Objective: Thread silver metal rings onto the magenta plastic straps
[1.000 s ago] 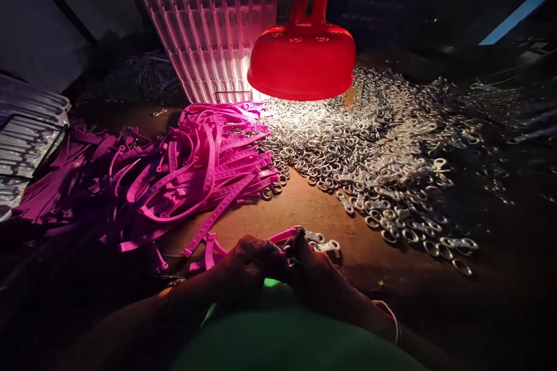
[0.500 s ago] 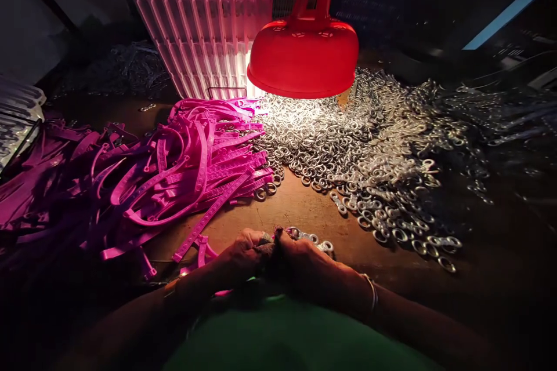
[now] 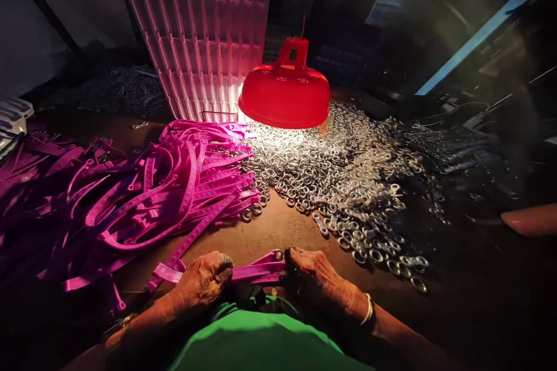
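Observation:
Stretched between my two hands, low in the middle of the view, is a pink strap (image 3: 259,272), doubled into layers. My left hand (image 3: 205,277) is closed around its left part, and a loop of pink strap sticks out beyond the wrist side. The fingers of my right hand (image 3: 315,273) pinch the other end; a small metal ring (image 3: 278,254) shows beside these fingertips. Dark wrapping covers some of the left fingertips. Exactly how the right fingers sit on the strap is lost in shadow.
A heap of pink straps (image 3: 191,179) lies to the left. Linked metal rings (image 3: 331,174) are piled at centre and right. A red lamp (image 3: 285,90) hangs low over the pile, before a ribbed translucent panel (image 3: 204,40). Someone's fingertip (image 3: 528,221) enters at the right edge.
My hands were close together and have moved apart, drawing the pink strap out between them. The view has shifted, so the lamp appears lower. A fingertip has appeared at the right.

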`<state>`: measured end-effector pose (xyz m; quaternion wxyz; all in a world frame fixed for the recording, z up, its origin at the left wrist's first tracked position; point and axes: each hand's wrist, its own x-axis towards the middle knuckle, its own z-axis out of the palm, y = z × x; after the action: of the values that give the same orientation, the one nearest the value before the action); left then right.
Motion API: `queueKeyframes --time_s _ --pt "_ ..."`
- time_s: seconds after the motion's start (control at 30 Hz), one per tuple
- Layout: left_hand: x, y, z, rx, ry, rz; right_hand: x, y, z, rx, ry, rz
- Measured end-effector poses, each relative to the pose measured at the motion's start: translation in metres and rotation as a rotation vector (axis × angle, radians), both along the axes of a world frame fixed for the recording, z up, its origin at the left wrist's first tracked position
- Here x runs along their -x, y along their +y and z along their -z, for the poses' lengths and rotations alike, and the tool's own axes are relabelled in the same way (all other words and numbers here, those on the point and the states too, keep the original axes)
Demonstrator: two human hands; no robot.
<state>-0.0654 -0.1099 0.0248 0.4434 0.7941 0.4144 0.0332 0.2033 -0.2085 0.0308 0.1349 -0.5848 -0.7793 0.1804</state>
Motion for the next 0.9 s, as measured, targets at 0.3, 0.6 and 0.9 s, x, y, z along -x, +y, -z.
queueKeyframes --time_s 0.3,0.6,0.9 --pt "0.014 0.035 0.008 -0.082 -0.177 -0.305 -0.057 -0.01 0.017 -0.319 -0.129 0.251" --pt "-0.016 0.074 0.028 -0.955 0.079 -0.183 -0.141 0.0 0.07 -0.513 -0.477 0.409" --pt "-0.016 0.088 0.033 -0.822 0.086 -0.168 -0.132 -0.005 0.075 -0.821 -0.681 0.335"
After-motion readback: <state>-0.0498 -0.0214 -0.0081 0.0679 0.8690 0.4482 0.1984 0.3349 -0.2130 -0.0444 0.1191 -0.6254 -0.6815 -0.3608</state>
